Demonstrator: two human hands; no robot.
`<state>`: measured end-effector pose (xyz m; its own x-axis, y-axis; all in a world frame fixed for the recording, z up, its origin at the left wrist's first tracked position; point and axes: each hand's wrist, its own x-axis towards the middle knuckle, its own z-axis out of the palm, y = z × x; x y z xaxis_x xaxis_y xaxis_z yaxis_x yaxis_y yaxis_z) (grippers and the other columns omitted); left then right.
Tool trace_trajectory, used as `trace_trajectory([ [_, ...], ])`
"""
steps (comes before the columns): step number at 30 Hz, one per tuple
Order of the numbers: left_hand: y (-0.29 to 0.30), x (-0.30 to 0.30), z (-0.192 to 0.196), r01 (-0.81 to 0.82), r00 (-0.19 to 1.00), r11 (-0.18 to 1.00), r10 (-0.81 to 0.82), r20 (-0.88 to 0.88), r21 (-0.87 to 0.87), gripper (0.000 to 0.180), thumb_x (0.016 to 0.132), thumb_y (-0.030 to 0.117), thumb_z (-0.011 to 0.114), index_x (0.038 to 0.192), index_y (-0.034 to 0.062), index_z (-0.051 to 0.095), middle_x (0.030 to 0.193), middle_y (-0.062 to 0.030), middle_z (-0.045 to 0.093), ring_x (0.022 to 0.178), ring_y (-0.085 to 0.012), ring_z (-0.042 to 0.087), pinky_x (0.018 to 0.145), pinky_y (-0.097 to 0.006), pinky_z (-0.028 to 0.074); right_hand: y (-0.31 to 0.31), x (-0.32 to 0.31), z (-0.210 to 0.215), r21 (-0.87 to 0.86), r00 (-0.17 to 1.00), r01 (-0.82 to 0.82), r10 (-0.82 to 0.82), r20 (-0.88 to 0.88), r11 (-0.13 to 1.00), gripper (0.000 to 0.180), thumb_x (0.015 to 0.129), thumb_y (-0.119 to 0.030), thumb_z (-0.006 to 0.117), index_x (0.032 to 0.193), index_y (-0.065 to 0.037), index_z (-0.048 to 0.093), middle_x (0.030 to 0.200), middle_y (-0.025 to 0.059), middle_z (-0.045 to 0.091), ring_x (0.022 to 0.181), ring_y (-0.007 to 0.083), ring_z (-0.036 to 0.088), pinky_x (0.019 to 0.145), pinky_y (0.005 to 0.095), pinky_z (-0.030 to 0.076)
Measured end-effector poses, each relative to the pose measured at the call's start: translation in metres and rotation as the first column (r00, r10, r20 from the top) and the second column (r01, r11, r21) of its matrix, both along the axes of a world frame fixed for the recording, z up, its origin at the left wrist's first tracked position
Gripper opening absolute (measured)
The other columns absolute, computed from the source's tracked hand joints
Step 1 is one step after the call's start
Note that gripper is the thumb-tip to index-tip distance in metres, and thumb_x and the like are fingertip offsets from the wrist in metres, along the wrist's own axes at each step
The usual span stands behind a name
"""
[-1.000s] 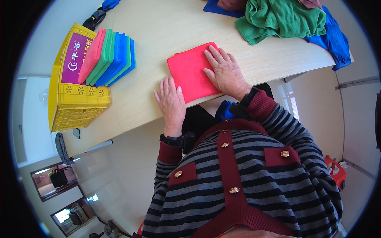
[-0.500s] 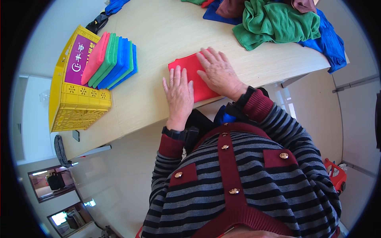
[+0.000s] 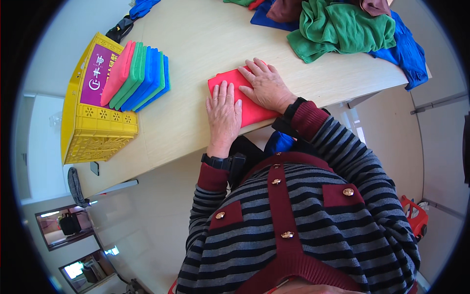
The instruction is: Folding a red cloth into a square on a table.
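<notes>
A folded red cloth lies flat near the front edge of the pale wooden table. My left hand rests palm down on the cloth's left part, fingers spread. My right hand presses flat on its upper right part. Both hands lie on the cloth without gripping it.
A yellow plastic crate stands at the left, holding upright folded cloths in pink, green and blue. A loose heap of green, blue and maroon cloths lies at the table's far right. A black strap sits behind the crate.
The red cloth has become smaller, folded over. My left hand moved up from the table edge onto the cloth, beside my right hand.
</notes>
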<state>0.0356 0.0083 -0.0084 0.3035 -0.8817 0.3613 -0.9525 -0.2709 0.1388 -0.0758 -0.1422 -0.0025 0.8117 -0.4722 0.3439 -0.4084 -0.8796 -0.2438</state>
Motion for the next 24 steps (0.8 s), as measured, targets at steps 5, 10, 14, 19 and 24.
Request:
trace_trajectory([
  [5,0.040,-0.018,0.021,0.105,0.992,0.974,-0.115,-0.041,-0.201,0.042,0.098,0.021,0.060,0.135,0.0018,0.057,0.138,-0.0163,0.058,0.131,-0.0363,0.052,0.112,-0.051,0.036,0.004,-0.003,0.004,0.055,1.000,0.024,-0.024,-0.016,0.998,0.062,0.101,-0.047,0.049,0.148,-0.007,0.047,0.152,0.0176,0.044,0.145,0.0361,0.036,0.117,0.0515,0.030],
  [10,0.123,-0.041,0.005,-0.052,0.845,0.997,0.014,-0.535,-0.056,0.032,0.098,0.021,0.063,0.123,0.0008,0.064,0.115,-0.0153,0.069,0.102,-0.0275,0.068,0.089,-0.040,0.054,0.028,-0.005,0.004,0.048,0.996,0.086,-0.087,0.029,0.995,0.062,0.099,-0.044,0.053,0.147,-0.005,0.047,0.150,0.0207,0.045,0.142,0.0398,0.038,0.115,0.0518,0.033],
  [14,0.136,-0.037,-0.032,-0.146,0.131,0.987,-0.052,-0.990,-0.072,0.037,0.102,0.027,0.060,0.132,0.0052,0.059,0.121,-0.0115,0.069,0.107,-0.0230,0.068,0.090,-0.038,0.055,0.054,-0.002,0.010,0.065,0.997,0.050,-0.054,0.063,0.997,0.063,0.098,-0.042,0.056,0.145,-0.002,0.047,0.148,0.0222,0.046,0.141,0.0415,0.038,0.113,0.0525,0.035],
  [19,0.116,-0.053,-0.017,-0.434,-0.329,0.891,-0.293,-0.898,-0.132,0.042,0.105,0.030,0.056,0.140,0.0077,0.052,0.129,-0.0097,0.065,0.114,-0.0227,0.065,0.092,-0.038,0.056,0.091,-0.001,0.017,0.070,0.999,-0.031,0.028,0.044,0.997,0.063,0.097,-0.040,0.058,0.144,0.000,0.048,0.146,0.0221,0.047,0.139,0.0408,0.040,0.113,0.0523,0.035],
  [24,0.120,-0.048,0.017,-0.666,-0.210,0.724,-0.413,-0.886,-0.179,0.042,0.102,0.026,0.061,0.138,0.0078,0.052,0.131,-0.0104,0.064,0.115,-0.0245,0.065,0.096,-0.040,0.054,0.087,-0.008,0.015,0.152,0.984,-0.165,0.153,0.089,0.974,0.062,0.096,-0.039,0.059,0.144,0.000,0.048,0.147,0.0217,0.048,0.139,0.0392,0.042,0.113,0.0520,0.035],
])
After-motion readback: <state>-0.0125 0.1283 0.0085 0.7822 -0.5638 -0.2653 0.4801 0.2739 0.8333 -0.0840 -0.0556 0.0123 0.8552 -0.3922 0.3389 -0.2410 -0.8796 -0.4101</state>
